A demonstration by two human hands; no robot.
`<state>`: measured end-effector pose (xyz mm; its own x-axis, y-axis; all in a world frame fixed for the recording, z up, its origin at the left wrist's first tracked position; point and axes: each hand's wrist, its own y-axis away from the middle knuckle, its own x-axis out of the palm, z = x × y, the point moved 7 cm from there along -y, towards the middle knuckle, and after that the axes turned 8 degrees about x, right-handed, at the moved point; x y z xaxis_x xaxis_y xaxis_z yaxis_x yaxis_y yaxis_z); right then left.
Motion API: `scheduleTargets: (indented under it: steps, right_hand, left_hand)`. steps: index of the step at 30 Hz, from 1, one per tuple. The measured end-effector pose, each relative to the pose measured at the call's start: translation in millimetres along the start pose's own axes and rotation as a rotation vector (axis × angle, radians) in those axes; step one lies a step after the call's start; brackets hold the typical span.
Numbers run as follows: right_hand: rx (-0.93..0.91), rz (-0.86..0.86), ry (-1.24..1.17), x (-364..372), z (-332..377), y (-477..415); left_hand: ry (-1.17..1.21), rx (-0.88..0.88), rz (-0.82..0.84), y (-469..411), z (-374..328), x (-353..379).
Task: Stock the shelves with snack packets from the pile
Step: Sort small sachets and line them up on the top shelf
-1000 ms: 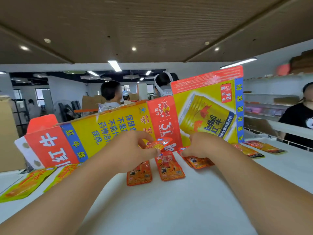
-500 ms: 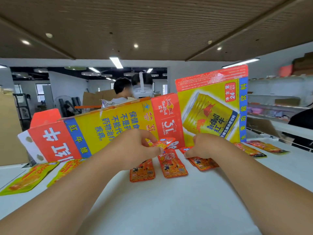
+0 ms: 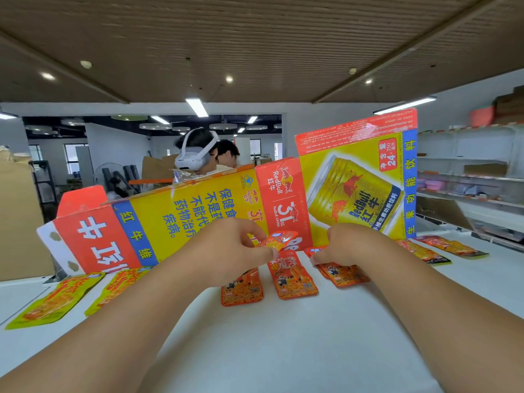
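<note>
My left hand (image 3: 232, 251) pinches a small red-orange snack packet (image 3: 276, 241) and holds it just above the white shelf top (image 3: 283, 350). Three like packets lie flat in a row below: the left one (image 3: 242, 292) partly under my left hand, the middle one (image 3: 292, 279), and the right one (image 3: 344, 275). My right hand (image 3: 348, 245) has its curled fingers on the top end of that right packet. Two yellow-green packets (image 3: 54, 302) (image 3: 119, 285) lie at the far left, and two orange ones (image 3: 425, 252) (image 3: 450, 245) at the far right.
A flattened red and yellow drink carton (image 3: 198, 211) stands upright as a wall right behind the packets. Beyond it are two people, one with a white headset (image 3: 192, 154). White shelving (image 3: 467, 177) lines the right wall. A brown cardboard box (image 3: 19, 217) stands at the left.
The view has shifted slightly and the people behind the carton have moved. My hands stay over the packets, the left still pinching its packet.
</note>
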<state>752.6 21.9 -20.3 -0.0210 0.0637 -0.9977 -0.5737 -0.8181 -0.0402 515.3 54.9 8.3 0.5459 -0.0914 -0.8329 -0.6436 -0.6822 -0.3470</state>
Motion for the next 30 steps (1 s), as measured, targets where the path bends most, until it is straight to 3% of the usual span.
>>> scheduleTargets:
  steps: [5,10,14,19,24,30]
  right_hand:
    - [-0.073,-0.117,-0.022,-21.8,5.0,10.2]
    - [-0.45,-0.134,-0.359,-40.9,38.7,46.5]
    - [-0.595,-0.175,-0.47,-50.9,55.7,66.3]
    - [-0.612,-0.151,-0.508,-47.7,61.2,65.0]
    - [-0.548,-0.168,-0.55,-46.7,56.1,58.8]
    - [-0.429,-0.19,-0.534,-50.0,47.3,58.1]
  left_hand:
    - [0.012,-0.016,-0.055,0.3,0.9,-4.8]
    - [0.016,-0.031,-0.21,3.5,-0.3,-18.1]
    - [-0.069,-0.009,-0.301,6.1,-4.9,-25.7]
    - [-0.107,0.017,-0.33,7.0,-10.6,-23.2]
    - [0.0,0.058,-0.301,3.2,-12.6,-17.8]
    - [0.059,0.127,-0.16,-1.1,-16.8,-6.2]
